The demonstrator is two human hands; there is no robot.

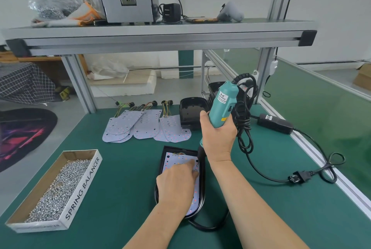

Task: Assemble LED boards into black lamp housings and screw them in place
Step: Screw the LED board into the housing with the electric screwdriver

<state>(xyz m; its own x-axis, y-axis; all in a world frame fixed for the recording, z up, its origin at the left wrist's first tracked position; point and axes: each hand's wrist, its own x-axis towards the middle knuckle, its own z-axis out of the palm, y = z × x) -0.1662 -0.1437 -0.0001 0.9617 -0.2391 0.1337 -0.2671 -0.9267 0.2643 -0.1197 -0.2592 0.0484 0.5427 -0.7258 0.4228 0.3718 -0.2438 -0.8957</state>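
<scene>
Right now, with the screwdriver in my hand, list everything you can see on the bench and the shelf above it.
bench: one, green top, fills the foreground
lamp housing: one, black, near centre of the bench
LED board: one, pale lilac, lying in that housing
loose LED boards: several, pale lilac, overlapping piles behind it
empty housings: at least two, black, behind the screwdriver
electric screwdriver: one, teal, upright over the board
screw box: one, cardboard, left
silver screws: many, in the box
power adapter: one, black, right edge
grey machine: one, on the shelf
left hand: presses on the board
right hand: grips the screwdriver
</scene>
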